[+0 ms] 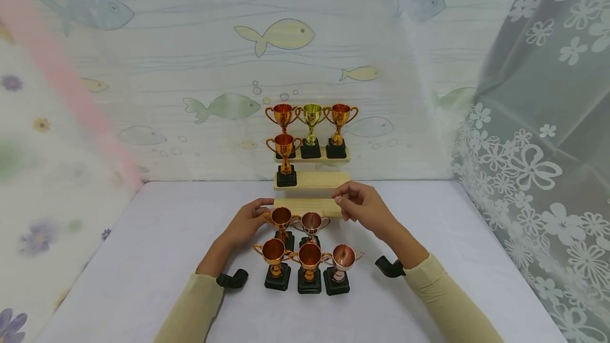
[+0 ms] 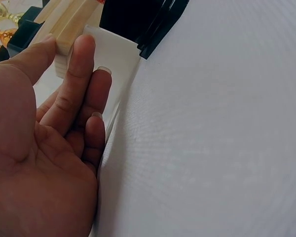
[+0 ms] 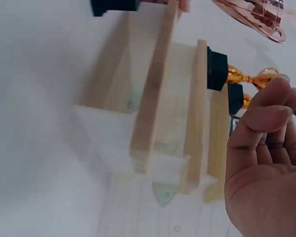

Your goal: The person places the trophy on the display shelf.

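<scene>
A pale wooden three-step shelf [image 1: 305, 205] stands at the back of the table. My left hand [image 1: 245, 224] is at its left end, thumb and index fingertip on either side of a plank end [image 2: 71, 34], pinching it. At the shelf's right end hovers my right hand [image 1: 364, 208], fingers loosely bent and holding nothing. A bronze trophy cup [image 1: 285, 147] stands at the left of the middle step. Nearer me are two back-row trophies, one bronze [image 1: 281, 217] and one rose [image 1: 312, 222], their bases partly hidden by the front row.
On the top step stand an orange trophy [image 1: 283, 114], a yellow-gold one [image 1: 312, 115] and an orange-gold one [image 1: 340, 115]. The front row holds two bronze trophies [image 1: 274, 252] and a rose one [image 1: 343, 256]. A patterned curtain [image 1: 167, 68] hangs behind the white table [image 1: 167, 226].
</scene>
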`<state>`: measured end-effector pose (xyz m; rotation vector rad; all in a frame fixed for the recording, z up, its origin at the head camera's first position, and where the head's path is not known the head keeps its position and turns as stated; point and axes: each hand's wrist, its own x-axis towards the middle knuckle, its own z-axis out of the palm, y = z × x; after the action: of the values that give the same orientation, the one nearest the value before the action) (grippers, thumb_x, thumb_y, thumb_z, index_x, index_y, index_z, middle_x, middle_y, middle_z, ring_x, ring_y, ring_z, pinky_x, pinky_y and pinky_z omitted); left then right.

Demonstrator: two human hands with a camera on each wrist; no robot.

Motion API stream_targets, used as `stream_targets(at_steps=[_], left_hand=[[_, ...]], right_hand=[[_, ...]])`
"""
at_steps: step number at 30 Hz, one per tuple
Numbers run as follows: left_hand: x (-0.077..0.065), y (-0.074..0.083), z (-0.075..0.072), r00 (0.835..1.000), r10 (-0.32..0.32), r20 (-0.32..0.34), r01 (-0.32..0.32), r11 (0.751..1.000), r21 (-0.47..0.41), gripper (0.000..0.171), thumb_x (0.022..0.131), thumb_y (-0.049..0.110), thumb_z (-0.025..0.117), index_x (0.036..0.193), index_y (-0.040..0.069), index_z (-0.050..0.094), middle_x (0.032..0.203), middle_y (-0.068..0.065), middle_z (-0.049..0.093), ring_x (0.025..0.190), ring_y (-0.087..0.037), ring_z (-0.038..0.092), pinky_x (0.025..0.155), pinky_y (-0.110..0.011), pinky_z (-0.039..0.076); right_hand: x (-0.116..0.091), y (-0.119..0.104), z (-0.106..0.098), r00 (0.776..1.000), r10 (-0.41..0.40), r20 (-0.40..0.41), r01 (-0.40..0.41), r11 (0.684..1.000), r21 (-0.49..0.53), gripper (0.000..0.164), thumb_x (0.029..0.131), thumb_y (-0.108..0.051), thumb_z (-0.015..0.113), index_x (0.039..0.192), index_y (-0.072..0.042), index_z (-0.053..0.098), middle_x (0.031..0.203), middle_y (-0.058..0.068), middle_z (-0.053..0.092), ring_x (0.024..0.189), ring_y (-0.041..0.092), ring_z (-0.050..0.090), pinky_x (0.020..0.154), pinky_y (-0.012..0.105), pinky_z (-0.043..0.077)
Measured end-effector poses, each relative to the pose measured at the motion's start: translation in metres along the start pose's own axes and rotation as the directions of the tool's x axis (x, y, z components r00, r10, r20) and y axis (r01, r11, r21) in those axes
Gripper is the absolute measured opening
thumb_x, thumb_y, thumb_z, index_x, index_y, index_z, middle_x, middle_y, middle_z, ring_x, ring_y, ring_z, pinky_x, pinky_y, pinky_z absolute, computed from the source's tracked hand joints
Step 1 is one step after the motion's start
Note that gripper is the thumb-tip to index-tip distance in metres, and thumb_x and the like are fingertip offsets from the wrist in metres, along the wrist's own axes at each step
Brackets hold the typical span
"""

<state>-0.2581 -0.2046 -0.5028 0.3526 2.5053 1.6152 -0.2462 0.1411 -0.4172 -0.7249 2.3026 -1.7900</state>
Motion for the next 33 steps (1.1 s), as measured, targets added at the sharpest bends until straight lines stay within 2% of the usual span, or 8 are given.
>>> stream_targets(at_steps=[3, 8, 11, 14, 19, 22, 24, 33], left_hand=[[0.000, -0.001, 0.000, 1.000, 0.002, -0.001, -0.002, 1.000, 0.001, 0.042, 0.101, 0.024, 0.060, 0.141, 0.016, 0.052, 0.110, -0.002, 0.073, 0.086, -0.021, 0.058, 0.063, -0.028, 0.039], [0.000, -0.002, -0.001, 1.000, 0.008, -0.008, -0.008, 1.000, -0.003, 0.042, 0.101, 0.023, 0.059, 0.142, 0.016, 0.052, 0.111, -0.002, 0.072, 0.091, -0.022, 0.059, 0.072, -0.030, 0.042], [0.001, -0.003, -0.001, 1.000, 0.016, -0.005, -0.017, 1.000, -0.010, 0.043, 0.101, 0.023, 0.059, 0.142, 0.016, 0.051, 0.111, -0.003, 0.072, 0.092, -0.023, 0.059, 0.073, -0.031, 0.041], [0.000, -0.003, 0.000, 1.000, 0.018, 0.004, -0.018, 1.000, -0.012, 0.042, 0.101, 0.023, 0.059, 0.142, 0.016, 0.051, 0.112, -0.003, 0.072, 0.092, -0.023, 0.059, 0.075, -0.031, 0.041], [0.000, -0.002, 0.000, 1.000, 0.007, -0.013, -0.007, 1.000, 0.012, 0.041, 0.101, 0.023, 0.059, 0.141, 0.017, 0.052, 0.109, -0.001, 0.073, 0.092, -0.020, 0.060, 0.080, -0.032, 0.041], [0.001, -0.001, 0.000, 1.000, 0.006, -0.021, -0.006, 1.000, 0.023, 0.042, 0.101, 0.023, 0.059, 0.141, 0.016, 0.052, 0.108, -0.001, 0.073, 0.093, -0.019, 0.060, 0.084, -0.033, 0.040], [0.001, -0.002, 0.000, 1.000, 0.003, -0.014, -0.003, 1.000, 0.024, 0.042, 0.101, 0.023, 0.059, 0.142, 0.015, 0.052, 0.109, -0.002, 0.073, 0.093, -0.019, 0.060, 0.081, -0.032, 0.041], [0.002, -0.003, 0.000, 1.000, -0.006, -0.007, 0.006, 0.999, 0.034, 0.042, 0.101, 0.022, 0.059, 0.142, 0.016, 0.051, 0.108, -0.002, 0.072, 0.082, -0.021, 0.056, 0.063, -0.027, 0.038]], right_hand=[[-0.014, 0.008, -0.002, 0.999, -0.021, 0.033, 0.021, 1.000, -0.014, 0.023, 0.101, -0.020, 0.061, 0.115, -0.004, 0.065, 0.084, 0.017, 0.060, 0.066, 0.028, 0.057, 0.050, 0.031, 0.041], [-0.029, 0.019, -0.004, 0.992, -0.047, 0.120, 0.047, 0.999, -0.001, 0.019, 0.101, -0.013, 0.058, 0.116, -0.002, 0.063, 0.085, 0.014, 0.058, 0.071, 0.042, 0.054, 0.056, 0.036, 0.046], [-0.034, 0.024, -0.009, 0.976, -0.055, 0.210, 0.059, 0.998, -0.016, 0.016, 0.101, -0.011, 0.057, 0.114, -0.006, 0.065, 0.091, 0.015, 0.060, 0.075, 0.035, 0.056, 0.062, 0.037, 0.049], [-0.039, 0.027, -0.016, 0.926, -0.093, 0.366, 0.116, 0.992, -0.043, 0.015, 0.101, -0.008, 0.056, 0.113, -0.010, 0.066, 0.100, 0.011, 0.064, 0.080, 0.023, 0.057, 0.066, 0.031, 0.049], [-0.042, 0.029, -0.017, 0.794, -0.140, 0.592, 0.209, 0.977, -0.048, 0.032, 0.093, 0.004, 0.058, 0.117, -0.017, 0.066, 0.104, 0.000, 0.067, 0.083, 0.014, 0.057, 0.072, 0.029, 0.050], [-0.041, 0.031, -0.013, 0.747, -0.141, 0.649, 0.209, 0.978, -0.028, 0.040, 0.087, 0.007, 0.060, 0.118, -0.018, 0.065, 0.107, 0.000, 0.068, 0.087, 0.016, 0.059, 0.078, 0.031, 0.052], [-0.041, 0.034, -0.010, 0.732, -0.135, 0.668, 0.195, 0.981, -0.017, 0.040, 0.086, 0.007, 0.061, 0.116, -0.018, 0.065, 0.104, -0.001, 0.066, 0.087, 0.016, 0.058, 0.077, 0.030, 0.051], [-0.043, 0.041, 0.006, 0.758, -0.151, 0.634, 0.198, 0.980, -0.002, 0.020, 0.088, -0.015, 0.077, 0.106, -0.016, 0.068, 0.093, -0.003, 0.066, 0.086, 0.009, 0.058, 0.083, 0.032, 0.052]])
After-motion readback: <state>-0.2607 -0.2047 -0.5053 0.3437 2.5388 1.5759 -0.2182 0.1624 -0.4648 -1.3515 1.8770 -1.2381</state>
